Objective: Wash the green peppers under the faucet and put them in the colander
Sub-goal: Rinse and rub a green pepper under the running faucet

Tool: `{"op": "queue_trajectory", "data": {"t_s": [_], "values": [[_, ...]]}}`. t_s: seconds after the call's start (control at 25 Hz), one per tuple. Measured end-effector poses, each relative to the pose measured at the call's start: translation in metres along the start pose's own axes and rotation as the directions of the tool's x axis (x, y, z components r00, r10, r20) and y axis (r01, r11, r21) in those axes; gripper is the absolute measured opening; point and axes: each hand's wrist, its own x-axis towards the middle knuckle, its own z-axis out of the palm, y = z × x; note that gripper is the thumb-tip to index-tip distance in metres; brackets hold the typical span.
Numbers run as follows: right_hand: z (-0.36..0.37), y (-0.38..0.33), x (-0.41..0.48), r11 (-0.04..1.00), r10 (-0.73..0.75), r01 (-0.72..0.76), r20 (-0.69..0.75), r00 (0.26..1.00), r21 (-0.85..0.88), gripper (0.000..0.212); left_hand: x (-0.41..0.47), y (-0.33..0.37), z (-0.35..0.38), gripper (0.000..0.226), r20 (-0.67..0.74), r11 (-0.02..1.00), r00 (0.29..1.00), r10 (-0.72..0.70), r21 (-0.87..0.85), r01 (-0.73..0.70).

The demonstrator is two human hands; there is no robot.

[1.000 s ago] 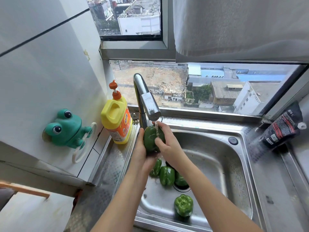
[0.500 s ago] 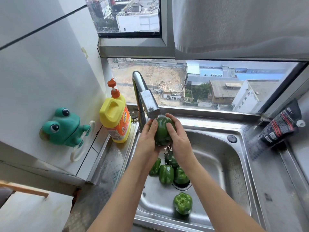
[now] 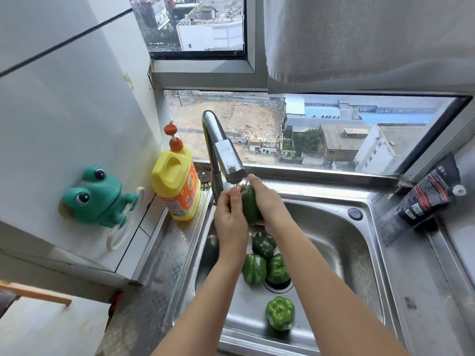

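Turning green pepper (image 3: 250,207), left grip (image 3: 230,219) now further over it

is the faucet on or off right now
On: a thin stream of water shows under the faucet spout, landing on the green pepper that the left hand and right hand hold.

A green pepper (image 3: 249,207) is upright under the faucet (image 3: 227,156); four other peppers (image 3: 280,313) lie in the sink (image 3: 336,242).
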Motion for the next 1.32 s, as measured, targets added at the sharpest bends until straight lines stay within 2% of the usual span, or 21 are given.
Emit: {"op": "queue_trajectory", "data": {"t_s": [0.04, 0.08, 0.16, 0.2, 0.28, 0.36, 0.44, 0.48, 0.56, 0.64, 0.72, 0.8, 0.88, 0.92, 1.0, 1.12, 1.24, 1.32], "values": [[-0.003, -0.003, 0.001, 0.985, 0.129, -0.138, 0.090, 0.988, 0.103, 0.036, 0.000, 0.000, -0.003, 0.027, 0.012, 1.000, 1.000, 0.008, 0.010, -0.008], [-0.007, -0.004, 0.001, 0.963, 0.181, -0.212, 0.182, 0.966, 0.166, 0.033, 0.002, 0.000, -0.006, 0.027, 0.009, 1.000, 1.000, -0.003, 0.014, 0.003], [-0.012, 0.004, 0.002, 0.961, 0.126, -0.197, 0.328, 0.936, 0.193, 0.029, 0.009, 0.001, -0.011, 0.022, -0.016, 0.999, 0.999, -0.039, -0.033, 0.039], [-0.011, 0.008, 0.001, 0.967, 0.044, -0.133, 0.371, 0.928, 0.218, 0.025, 0.013, 0.004, -0.012, 0.022, -0.020, 0.996, 0.998, -0.066, -0.058, 0.065], [-0.011, 0.016, -0.002, 0.949, -0.181, 0.064, 0.367, 0.913, 0.308, 0.016, 0.019, 0.008, -0.012, 0.036, 0.023, 0.981, 0.983, -0.184, -0.063, 0.186], [-0.020, 0.026, -0.001, 0.900, -0.389, 0.267, 0.354, 0.851, 0.345, 0.037, 0.022, 0.017, -0.011, 0.042, 0.075, 0.908, 0.905, -0.418, -0.003, 0.419], [-0.036, 0.027, -0.001, 0.894, -0.448, 0.385, 0.434, 0.782, 0.229, 0.056, 0.022, 0.027, -0.011, 0.048, 0.110, 0.815, 0.808, -0.579, 0.051, 0.578], [-0.042, 0.025, -0.003, 0.894, -0.438, 0.426, 0.478, 0.761, 0.141, 0.062, 0.021, 0.029, -0.010, 0.047, 0.100, 0.808, 0.803, -0.588, 0.024, 0.589], [-0.045, 0.024, -0.008, 0.847, -0.433, 0.525, 0.467, 0.771, -0.081, 0.067, 0.020, 0.027, -0.007, 0.042, 0.061, 0.842, 0.841, -0.537, -0.020, 0.539], [-0.037, 0.022, -0.016, 0.735, -0.512, 0.614, 0.358, 0.780, -0.286, 0.066, 0.017, 0.024, -0.005, 0.041, 0.025, 0.871, 0.871, -0.490, -0.010, 0.491], [-0.031, 0.021, -0.019, 0.642, -0.572, 0.652, 0.313, 0.758, -0.404, 0.067, 0.018, 0.025, -0.006, 0.042, 0.029, 0.875, 0.875, -0.484, 0.001, 0.484], [-0.036, 0.015, -0.016, 0.622, -0.503, 0.640, 0.397, 0.768, -0.451, 0.070, 0.021, 0.029, -0.008, 0.044, 0.051, 0.859, 0.857, -0.512, 0.043, 0.511], [-0.044, 0.008, -0.012, 0.655, -0.332, 0.589, 0.520, 0.787, -0.473, 0.072, 0.024, 0.033, -0.009, 0.047, 0.060, 0.841, 0.840, -0.540, 0.088, 0.534], [-0.046, 0.005, -0.011, 0.666, -0.292, 0.577, 0.547, 0.785, -0.473, 0.071, 0.025, 0.034, -0.009, 0.047, 0.063, 0.835, 0.833, -0.550, 0.083, 0.545], [-0.043, 0.004, -0.014, 0.653, -0.356, 0.597, 0.508, 0.785, -0.465, 0.065, 0.026, 0.034, -0.009, 0.045, 0.075, 0.811, 0.809, -0.584, 0.013, 0.584], [-0.022, 0.015, -0.025, 0.560, -0.604, 0.614, 0.233, 0.762, -0.556, 0.051, 0.028, 0.032, -0.007, 0.035, 0.080, 0.765, 0.770, -0.633, -0.089, 0.638], [-0.003, 0.017, -0.028, 0.520, -0.635, 0.440, 0.013, 0.773, -0.732, 0.046, 0.022, 0.026, -0.003, 0.035, 0.051, 0.799, 0.811, -0.582, -0.149, 0.583], [0.002, 0.013, -0.023, 0.601, -0.609, 0.432, -0.035, 0.792, -0.672, 0.036, 0.017, 0.018, -0.001, 0.036, 0.002, 0.865, 0.867, -0.498, -0.077, 0.496]]}}
